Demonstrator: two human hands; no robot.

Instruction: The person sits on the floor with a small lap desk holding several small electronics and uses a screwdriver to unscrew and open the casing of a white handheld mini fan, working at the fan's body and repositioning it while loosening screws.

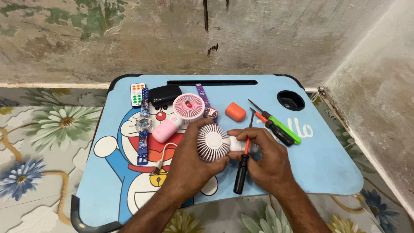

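A low lap table (327,168) with a smooth blue top, rounded corners and a printed cartoon cat stands on a flower-patterned floor (43,146) against a stained, peeling wall (129,39). Near its middle, both hands hold a small white fan (213,141) with a round, ribbed plastic grille. The left hand (192,157) curls around the left rim of the grille, fingers closed on it. The right hand (263,157) closes over the fan's short white handle, and a screwdriver (243,166) with a thin shaft and black grip lies under or between its fingers; whether the hand grips this tool cannot be told.

Two fans are present: the white one in hand and a pink one (183,113) with a round grille and smooth capsule-shaped handle, lying just beyond it. Three screwdrivers are counted: the one at the right hand, plus a green-handled one (280,127) and a black-handled one with an orange collar (271,127), side by side to the right. Two toy watches lie flat: a blue-strapped one (143,125) at left and a purple-strapped one (206,105) behind the pink fan. One small white remote (137,94) with coloured buttons, one black rounded case (164,95) and one orange rounded cap (235,111) lie along the far part. A thin white cable (166,151) curves beside the left wrist.
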